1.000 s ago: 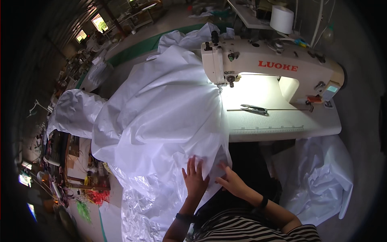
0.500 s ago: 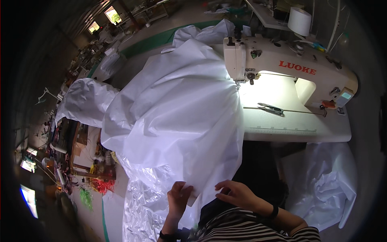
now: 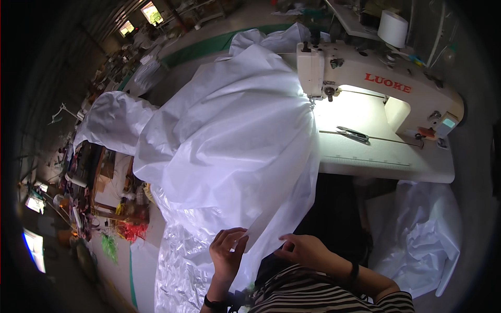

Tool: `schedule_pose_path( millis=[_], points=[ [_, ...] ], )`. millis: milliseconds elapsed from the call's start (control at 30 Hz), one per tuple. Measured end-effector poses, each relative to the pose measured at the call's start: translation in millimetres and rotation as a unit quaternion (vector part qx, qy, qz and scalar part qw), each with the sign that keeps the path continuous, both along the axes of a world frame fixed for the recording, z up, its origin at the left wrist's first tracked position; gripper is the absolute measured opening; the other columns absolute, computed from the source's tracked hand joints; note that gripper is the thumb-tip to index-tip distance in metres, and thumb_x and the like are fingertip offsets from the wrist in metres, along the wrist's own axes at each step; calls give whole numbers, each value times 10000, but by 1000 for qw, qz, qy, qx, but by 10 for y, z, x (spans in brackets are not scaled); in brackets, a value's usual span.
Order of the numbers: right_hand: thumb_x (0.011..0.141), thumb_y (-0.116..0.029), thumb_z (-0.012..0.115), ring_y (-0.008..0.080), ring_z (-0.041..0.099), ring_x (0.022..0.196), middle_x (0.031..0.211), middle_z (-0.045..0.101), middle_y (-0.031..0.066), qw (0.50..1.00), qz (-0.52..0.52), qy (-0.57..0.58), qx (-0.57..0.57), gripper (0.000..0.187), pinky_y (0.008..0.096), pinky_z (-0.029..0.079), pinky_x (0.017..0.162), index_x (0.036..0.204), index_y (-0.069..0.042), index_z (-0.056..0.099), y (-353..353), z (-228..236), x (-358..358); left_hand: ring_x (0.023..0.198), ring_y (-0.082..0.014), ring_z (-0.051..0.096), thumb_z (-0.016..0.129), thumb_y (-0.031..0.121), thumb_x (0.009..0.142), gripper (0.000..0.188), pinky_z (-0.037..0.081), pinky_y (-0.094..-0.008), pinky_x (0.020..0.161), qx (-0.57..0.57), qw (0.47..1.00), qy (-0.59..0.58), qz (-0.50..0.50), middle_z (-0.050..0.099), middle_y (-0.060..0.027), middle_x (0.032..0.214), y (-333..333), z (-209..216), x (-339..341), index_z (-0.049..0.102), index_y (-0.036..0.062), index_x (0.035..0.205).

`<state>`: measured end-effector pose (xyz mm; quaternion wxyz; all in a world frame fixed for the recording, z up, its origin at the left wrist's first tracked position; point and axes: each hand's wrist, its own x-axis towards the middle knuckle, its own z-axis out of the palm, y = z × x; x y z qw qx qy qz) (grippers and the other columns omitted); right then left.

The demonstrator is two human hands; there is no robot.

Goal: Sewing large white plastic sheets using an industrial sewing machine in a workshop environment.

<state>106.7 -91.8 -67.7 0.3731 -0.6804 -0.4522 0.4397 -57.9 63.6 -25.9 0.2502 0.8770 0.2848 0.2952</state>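
A large white glossy sheet (image 3: pixel 224 151) spreads from the sewing machine's needle area down to my lap, gathered into folds. My left hand (image 3: pixel 228 254) pinches an edge of it near my lap, thumb against fingers. To the right, my right hand (image 3: pixel 308 254) has its fingers curled together at the sheet's other near edge. Between the two hands a narrow strip of the sheet runs up toward the needle. The white sewing machine (image 3: pixel 376 78) stands at the upper right, its lamp lit, with the sheet under its presser foot.
Thread snips (image 3: pixel 353 135) lie on the machine bed (image 3: pixel 386 156). A white thread cone (image 3: pixel 392 29) stands behind the machine. More white sheeting (image 3: pixel 417 240) hangs at the lower right. Cluttered shelving (image 3: pixel 112 182) with red and green strands is at the left.
My left hand has risen slightly and closed more on the sheet's edge. My right hand's fingers have curled in. The view has shifted a little.
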Motion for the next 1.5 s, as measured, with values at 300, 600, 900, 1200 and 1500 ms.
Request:
schedule_pose_path(
  millis=[300, 600, 900, 1200, 1500],
  points=[
    [913, -202, 659, 256, 707, 744, 903, 726, 121, 978, 61, 96, 177, 190, 311, 548, 694, 1025, -56, 706, 128, -36, -173, 740, -232, 663, 747, -23, 750, 187, 517, -328, 630, 39, 999, 19, 10, 719, -76, 903, -31, 222, -34, 680, 60, 904],
    [848, -185, 668, 170, 659, 634, 776, 620, 32, 903, 24, -295, 312, 149, 263, 510, 516, 903, -82, 576, -18, 440, -430, 801, -108, 640, 666, -57, 864, 187, 524, -256, 708, -486, 869, 42, -80, 707, -61, 891, -288, 103, -160, 671, -26, 1048],
    [913, -448, 601, 271, 670, 638, 725, 662, 81, 966, 39, -243, 86, 387, 380, 528, 533, 820, -81, 678, -217, 151, -242, 774, -84, 658, 673, -20, 884, 132, 517, -246, 712, -297, 954, -36, 22, 728, -61, 837, -218, 63, -251, 687, -7, 1015],
    [883, -271, 624, 364, 643, 673, 741, 648, 201, 991, 0, -94, 92, 261, 438, 508, 629, 851, -15, 660, 114, -674, -144, 721, -298, 699, 758, -27, 743, 191, 555, -333, 643, -36, 997, -2, -61, 709, -133, 831, -230, 313, -148, 664, 30, 900],
    [871, -114, 660, 236, 666, 635, 707, 625, 81, 952, 78, -111, 273, 89, 368, 563, 595, 872, -31, 627, -589, 550, -332, 762, -256, 688, 695, 26, 776, 136, 555, -341, 625, -82, 962, 41, -258, 696, -82, 879, -500, 458, 110, 693, 56, 908]
  ],
)
